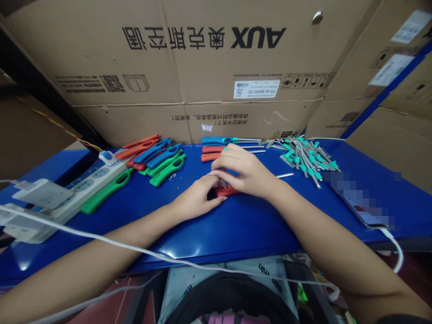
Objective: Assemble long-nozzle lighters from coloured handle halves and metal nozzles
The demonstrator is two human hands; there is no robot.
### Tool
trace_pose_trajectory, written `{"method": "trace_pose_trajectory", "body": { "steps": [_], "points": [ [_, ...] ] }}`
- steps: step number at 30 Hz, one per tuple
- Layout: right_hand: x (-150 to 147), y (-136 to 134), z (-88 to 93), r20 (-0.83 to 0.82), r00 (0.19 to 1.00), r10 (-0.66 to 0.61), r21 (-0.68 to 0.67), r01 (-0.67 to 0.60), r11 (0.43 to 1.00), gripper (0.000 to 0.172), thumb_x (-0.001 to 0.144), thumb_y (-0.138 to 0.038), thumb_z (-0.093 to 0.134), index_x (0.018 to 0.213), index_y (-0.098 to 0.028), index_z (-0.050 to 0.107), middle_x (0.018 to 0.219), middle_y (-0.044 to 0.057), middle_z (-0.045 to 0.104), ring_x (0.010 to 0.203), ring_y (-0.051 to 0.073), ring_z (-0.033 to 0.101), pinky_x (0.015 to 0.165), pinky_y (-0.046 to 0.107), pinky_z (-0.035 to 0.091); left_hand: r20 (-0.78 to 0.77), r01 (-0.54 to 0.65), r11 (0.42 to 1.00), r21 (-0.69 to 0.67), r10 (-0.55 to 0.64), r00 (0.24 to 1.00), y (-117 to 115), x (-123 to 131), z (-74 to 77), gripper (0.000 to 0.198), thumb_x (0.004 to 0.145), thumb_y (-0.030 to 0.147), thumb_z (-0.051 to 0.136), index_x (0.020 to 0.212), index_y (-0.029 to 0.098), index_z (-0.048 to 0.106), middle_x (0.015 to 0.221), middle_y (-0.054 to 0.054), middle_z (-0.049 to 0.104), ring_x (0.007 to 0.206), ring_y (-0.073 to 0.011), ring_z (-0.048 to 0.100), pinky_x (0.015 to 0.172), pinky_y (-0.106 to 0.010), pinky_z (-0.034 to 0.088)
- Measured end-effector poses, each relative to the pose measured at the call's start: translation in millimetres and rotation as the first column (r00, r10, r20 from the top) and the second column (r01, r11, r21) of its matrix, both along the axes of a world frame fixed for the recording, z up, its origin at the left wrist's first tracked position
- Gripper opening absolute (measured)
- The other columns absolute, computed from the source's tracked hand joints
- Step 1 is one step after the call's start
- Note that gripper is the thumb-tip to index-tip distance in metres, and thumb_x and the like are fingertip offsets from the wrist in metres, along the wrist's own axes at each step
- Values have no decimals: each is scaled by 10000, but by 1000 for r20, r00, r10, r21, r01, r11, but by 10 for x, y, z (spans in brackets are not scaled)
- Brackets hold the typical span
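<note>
My left hand (199,195) and my right hand (245,171) meet over the middle of the blue table (236,225). Both are closed around a red plastic handle (227,191) that lies on the table, with a thin metal pin upright between the fingertips. A metal shaft (285,175) sticks out to the right from behind my right hand. Behind the hands lie a blue, a red and an orange screwdriver (219,141) with shafts fitted.
A pile of orange, blue and green handles (158,159) lies at back left. Metal shafts with teal collars (305,157) are heaped at back right. A white power strip (81,189) sits left, a phone (361,198) right. Cardboard boxes (202,67) wall the back.
</note>
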State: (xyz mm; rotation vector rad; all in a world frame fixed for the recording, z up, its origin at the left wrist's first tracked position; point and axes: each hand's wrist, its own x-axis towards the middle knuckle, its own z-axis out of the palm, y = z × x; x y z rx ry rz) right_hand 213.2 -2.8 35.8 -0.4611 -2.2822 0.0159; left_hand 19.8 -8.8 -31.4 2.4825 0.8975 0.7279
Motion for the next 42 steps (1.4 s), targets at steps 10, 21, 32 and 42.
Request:
{"method": "trace_pose_trajectory", "body": {
  "steps": [10,21,32,42],
  "points": [
    [8,42,-70,38,999,7,-100,-3,995,327,977,-118,394,1220,-183,602,1204,116,674,1077,216,578,952,404,459,-21,-11,1000,19,12,1000,-11,4,19,163,875,297,661,967,176,601,930,-58,669,861,-222,628,784,-360,512],
    [-31,-75,3,12,1000,-8,-58,9,998,148,955,-189,529,998,-178,670,940,74,732,896,205,616,852,364,476,12,-25,1000,1,25,1000,-18,15,-6,148,881,312,648,912,182,586,899,-55,661,842,-219,637,780,-363,535],
    [331,-47,149,-159,852,-498,-129,482,867,257,943,-404,585,848,-177,658,696,16,663,581,123,558,593,243,397,-131,-34,997,-71,25,991,-19,-87,266,446,806,194,678,1234,193,553,1059,-85,691,963,-238,672,860,-385,553],
    [1268,342,-231,-78,407,-910,-115,903,413,252,907,-400,555,858,-196,694,746,66,692,689,196,610,581,277,318,-216,35,976,217,13,976,34,-18,166,306,947,173,536,1249,181,583,1171,-138,646,1096,-263,611,961,-434,527]
  ]
}}
